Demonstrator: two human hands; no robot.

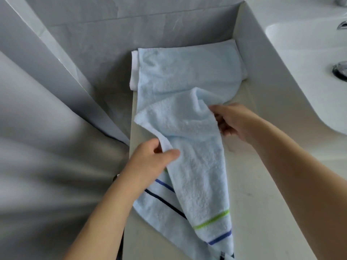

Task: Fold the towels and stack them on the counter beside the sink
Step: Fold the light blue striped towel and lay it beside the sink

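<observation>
Blue towel (197,175) edges pinched by both hands (150,158).

Two towels (187,76), one sink (309,53)

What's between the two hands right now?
Head view: the light blue striped towel spans the gap, left hand pinching one edge, right hand gripping the other.

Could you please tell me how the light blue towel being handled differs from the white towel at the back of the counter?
The blue towel is loose and half folded, pinched by the left hand and the right hand; the white towel lies folded and untouched. The blue towel has stripes; the white towel looks plain. The blue partly covers the white.
</observation>
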